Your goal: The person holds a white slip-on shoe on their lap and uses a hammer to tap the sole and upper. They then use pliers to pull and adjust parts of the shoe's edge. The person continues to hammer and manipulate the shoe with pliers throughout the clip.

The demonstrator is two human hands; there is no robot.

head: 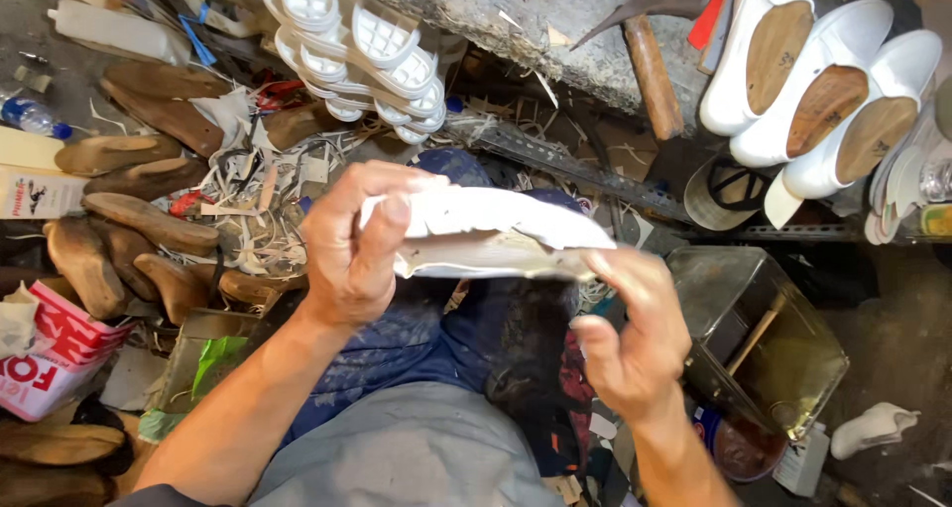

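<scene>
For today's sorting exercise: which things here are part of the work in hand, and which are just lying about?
In hand:
left hand
right hand
white shoe, held between both

Lying about:
hammer
wooden shoe forms
white soles
white shoes on forms
metal tin
plastic bottle

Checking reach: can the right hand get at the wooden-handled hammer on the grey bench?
Probably not as things stand: the right hand is pinching the white shoe upper, and the wooden-handled hammer lies well beyond it.
</scene>
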